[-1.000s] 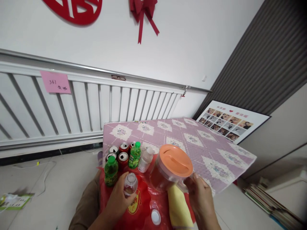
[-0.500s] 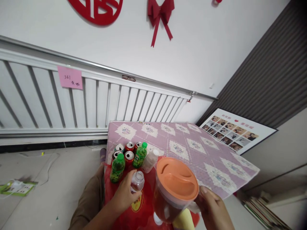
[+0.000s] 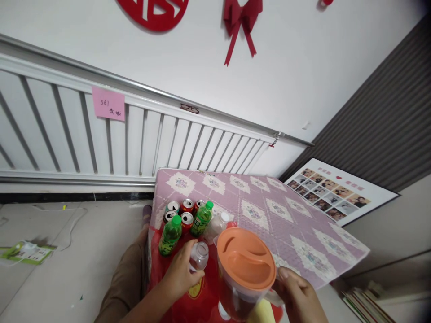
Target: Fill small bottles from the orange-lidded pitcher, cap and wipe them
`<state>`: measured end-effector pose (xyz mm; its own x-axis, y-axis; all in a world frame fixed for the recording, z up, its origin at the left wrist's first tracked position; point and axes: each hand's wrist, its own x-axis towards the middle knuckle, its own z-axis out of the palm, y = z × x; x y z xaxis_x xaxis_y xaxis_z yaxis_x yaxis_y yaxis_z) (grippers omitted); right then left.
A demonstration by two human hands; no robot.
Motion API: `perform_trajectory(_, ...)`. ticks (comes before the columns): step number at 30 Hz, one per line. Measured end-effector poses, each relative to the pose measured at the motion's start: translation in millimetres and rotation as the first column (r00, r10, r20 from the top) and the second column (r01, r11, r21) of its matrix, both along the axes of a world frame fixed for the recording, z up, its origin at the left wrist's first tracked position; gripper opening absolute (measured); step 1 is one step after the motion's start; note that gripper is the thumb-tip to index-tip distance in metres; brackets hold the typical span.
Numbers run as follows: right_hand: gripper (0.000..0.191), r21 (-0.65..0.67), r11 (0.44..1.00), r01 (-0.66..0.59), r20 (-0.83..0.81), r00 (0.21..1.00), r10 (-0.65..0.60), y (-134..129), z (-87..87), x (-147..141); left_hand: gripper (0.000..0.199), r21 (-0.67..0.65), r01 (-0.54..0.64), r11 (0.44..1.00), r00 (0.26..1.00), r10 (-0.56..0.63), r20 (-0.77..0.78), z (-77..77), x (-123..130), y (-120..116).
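My left hand is wrapped round a clear uncapped bottle, its open mouth facing up. In my right hand is the handle of a clear pitcher with an orange lid and dark liquid inside. The pitcher is just right of the bottle and apart from it. Behind my left hand stand two green-capped bottles and a clear bottle with a white cap. A white round cap lies below the pitcher, partly hidden by it.
Several opened drink cans stand behind the green bottles. A red plastic sheet covers the near part of the purple quilted surface. Something yellow lies under the pitcher. A white radiator runs along the wall; a photo board leans at right.
The whole view has shifted slightly, so the scene sits further right. The pitcher has moved slightly left relative to the bottle and a little lower. Both holds are unchanged.
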<state>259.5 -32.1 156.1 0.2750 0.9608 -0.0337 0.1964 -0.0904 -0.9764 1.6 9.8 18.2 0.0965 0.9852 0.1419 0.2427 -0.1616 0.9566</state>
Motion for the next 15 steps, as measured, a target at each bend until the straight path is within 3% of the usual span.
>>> perform_trajectory(15, 0.052, -0.078, 0.995, -0.068, 0.118, 0.99, 0.077, 10.2, 8.2, 0.1, 0.077, 0.008, -0.012, 1.0, 1.0, 0.012, 0.001, -2.8, -0.7, 0.0)
